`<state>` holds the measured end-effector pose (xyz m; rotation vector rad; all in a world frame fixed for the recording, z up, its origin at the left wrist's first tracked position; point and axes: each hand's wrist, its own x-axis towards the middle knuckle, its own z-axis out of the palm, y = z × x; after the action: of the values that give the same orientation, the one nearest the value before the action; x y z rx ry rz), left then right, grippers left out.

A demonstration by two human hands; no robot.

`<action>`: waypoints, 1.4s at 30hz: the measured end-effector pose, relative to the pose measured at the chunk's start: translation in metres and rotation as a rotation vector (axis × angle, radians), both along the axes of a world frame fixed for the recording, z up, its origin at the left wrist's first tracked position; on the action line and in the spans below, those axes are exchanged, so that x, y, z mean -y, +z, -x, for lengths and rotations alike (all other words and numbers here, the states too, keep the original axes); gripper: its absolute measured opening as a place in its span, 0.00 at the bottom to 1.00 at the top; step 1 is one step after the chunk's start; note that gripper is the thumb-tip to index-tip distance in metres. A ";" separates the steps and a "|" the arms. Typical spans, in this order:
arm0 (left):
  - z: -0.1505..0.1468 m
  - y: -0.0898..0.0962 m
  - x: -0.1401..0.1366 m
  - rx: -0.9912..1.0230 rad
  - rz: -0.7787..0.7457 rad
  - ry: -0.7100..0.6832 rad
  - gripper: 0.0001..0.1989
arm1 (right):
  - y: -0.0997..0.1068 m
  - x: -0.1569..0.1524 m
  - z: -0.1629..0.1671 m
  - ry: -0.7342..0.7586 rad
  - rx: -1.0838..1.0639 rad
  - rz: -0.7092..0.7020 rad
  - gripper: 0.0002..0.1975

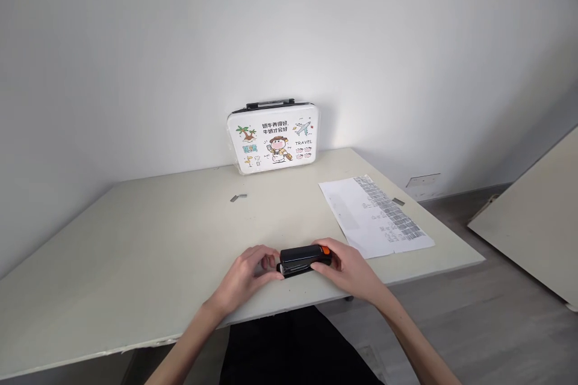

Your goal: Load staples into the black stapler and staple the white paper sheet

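Observation:
A black stapler [300, 260] with an orange part at its right end lies near the table's front edge, in front of my body. My right hand [345, 264] is closed round its right end, fingers over the top and thumb along the near side. At the stapler's left end, my left hand [248, 274] has its fingers curled, with the thumb and fingertips at the tip. A gap shows between the stapler's upper arm and its base. Whether a staple strip sits inside is too small to tell.
A white case [282, 165] with cartoon prints and a black handle stands against the wall. To the right lies a printed paper sheet [350, 216]. Small grey strips [238, 197] lie on the table [135, 252], and another grey piece [398, 201] sits beside the sheet.

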<state>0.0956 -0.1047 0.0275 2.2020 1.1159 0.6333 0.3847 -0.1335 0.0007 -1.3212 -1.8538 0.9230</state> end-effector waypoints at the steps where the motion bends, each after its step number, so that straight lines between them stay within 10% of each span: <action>1: 0.002 0.000 0.002 0.005 0.006 0.012 0.16 | 0.001 0.000 0.000 0.003 -0.004 -0.004 0.15; 9: -0.007 -0.010 0.007 -0.048 -0.120 0.052 0.09 | -0.003 0.002 -0.003 -0.230 -0.195 -0.043 0.20; 21: -0.160 -0.024 -0.019 -0.124 -0.357 -0.427 0.35 | 0.007 0.031 -0.040 -0.599 -0.379 -0.110 0.24; 42: -0.059 -0.003 0.035 -0.286 -0.329 -0.240 0.30 | 0.005 0.000 -0.046 -0.482 -0.107 -0.137 0.25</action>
<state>0.1542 -0.1398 0.0242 2.7263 0.9084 0.4290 0.4308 -0.1333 0.0060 -1.5065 -1.3975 0.5872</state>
